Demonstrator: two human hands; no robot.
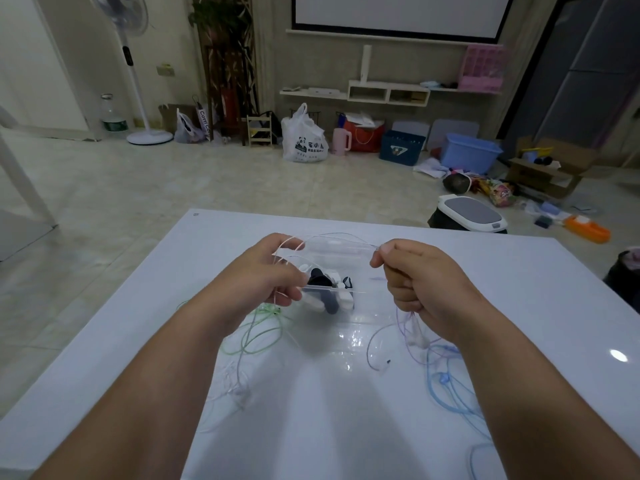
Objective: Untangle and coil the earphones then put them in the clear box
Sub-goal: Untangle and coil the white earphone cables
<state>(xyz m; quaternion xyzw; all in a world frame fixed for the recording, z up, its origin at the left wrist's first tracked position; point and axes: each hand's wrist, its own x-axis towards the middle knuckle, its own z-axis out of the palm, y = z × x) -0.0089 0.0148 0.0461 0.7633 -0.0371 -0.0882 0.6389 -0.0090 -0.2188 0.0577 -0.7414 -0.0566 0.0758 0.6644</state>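
A thin white earphone cable [341,236] stretches between my two hands above the white table [519,306]. My left hand [266,268] has its fingers curled round loops of the cable. My right hand [412,275] pinches the cable between thumb and forefinger, and more cable with its earbuds [417,336] hangs below that fist. Between and behind the hands stands the clear box [329,289], with several dark and white small items inside.
Green earphones [256,332] lie under my left wrist, pale white ones [239,393] nearer, blue ones [446,379] at the right. A white-and-grey bin [471,213] stands beyond the table's far right edge. Bags, crates and boxes line the far wall.
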